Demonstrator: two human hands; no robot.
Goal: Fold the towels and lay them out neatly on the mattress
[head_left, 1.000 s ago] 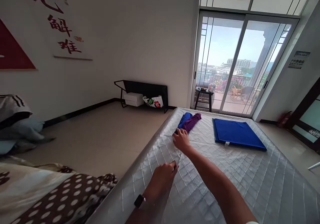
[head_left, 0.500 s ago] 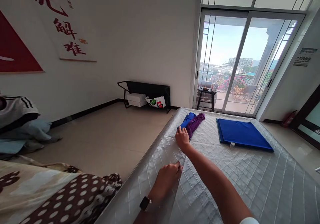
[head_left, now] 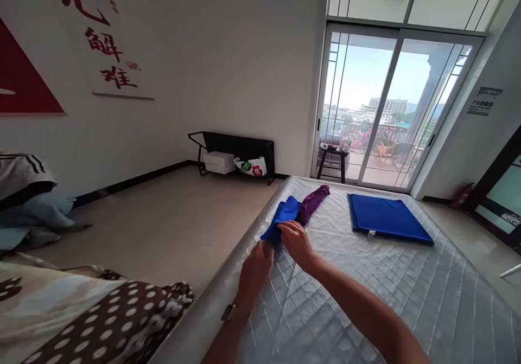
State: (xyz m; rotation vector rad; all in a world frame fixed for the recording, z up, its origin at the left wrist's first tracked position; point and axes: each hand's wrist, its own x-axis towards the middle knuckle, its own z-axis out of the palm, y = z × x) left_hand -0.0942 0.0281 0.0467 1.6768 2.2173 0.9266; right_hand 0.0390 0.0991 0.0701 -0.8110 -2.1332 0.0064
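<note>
A blue cloth (head_left: 285, 210) lies bunched near the left edge of the quilted silver mattress (head_left: 334, 299). My left hand (head_left: 257, 265), with a watch on the wrist, is closed on the cloth's near end. Over the cloth's right side, my right hand (head_left: 296, 239) has its fingers pinched on the blue fabric. A purple cloth (head_left: 314, 204) lies just beyond my right hand, beside the blue one. Farther right rests a flat folded blue piece (head_left: 388, 217) with a small white tag.
At the lower left is a brown polka-dot blanket (head_left: 97, 320), with piled clothes (head_left: 28, 201) behind it. A black rack (head_left: 238, 146) holding white boxes (head_left: 218, 161) stands by the wall. A dark stool (head_left: 334, 155) is near the glass doors.
The blue cloth has been drawn nearer and away from the purple one. My left hand has moved forward and taken hold of its near end; my right hand has shifted slightly nearer.
</note>
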